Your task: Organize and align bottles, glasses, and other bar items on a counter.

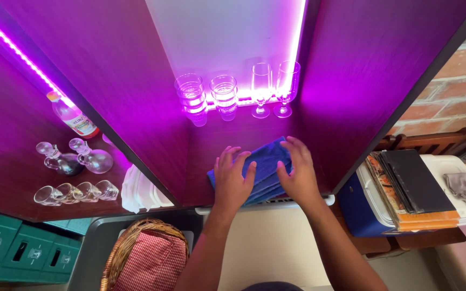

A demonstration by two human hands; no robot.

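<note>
**Pressing flat on a folded blue cloth, both hands open**

Lay on the near part of the dark wooden shelf (254,129), under pink-violet strip light: a folded blue cloth (262,164), several layers thick, angled with one corner pointing far and right. Rested palm-down on its near left part, the left hand (232,180), fingers spread and straight, fingertips reaching over the left edge onto the fold. Covered the near right part, the right hand (297,172), fingers likewise extended and a little apart, thumb pointing in toward the other hand. Pinched or clamped nothing: both hands open and flat, touching the cloth from above, with a strip of blue showing between them. Jutted out beneath the palms toward the near edge of the shelf, the stacked lower layers of the cloth.

Stood farther back on the same shelf, well apart from the cloth: two stacks of clear tumblers (191,98), with two stemmed glasses (273,89) just to their right, close to the glowing strip.

Held on the shelf to the left: a sauce bottle (74,117), two round glass cruets (76,159), a row of small glass mugs (76,193) lying on their sides, and a pile of white plates (138,193) at its right near corner.

Sat nearer and lower left, a wicker basket (117,253) lined with red checked fabric. Sat to the right, a blue-and-white cooler (368,207) topped with flat folders.
</note>
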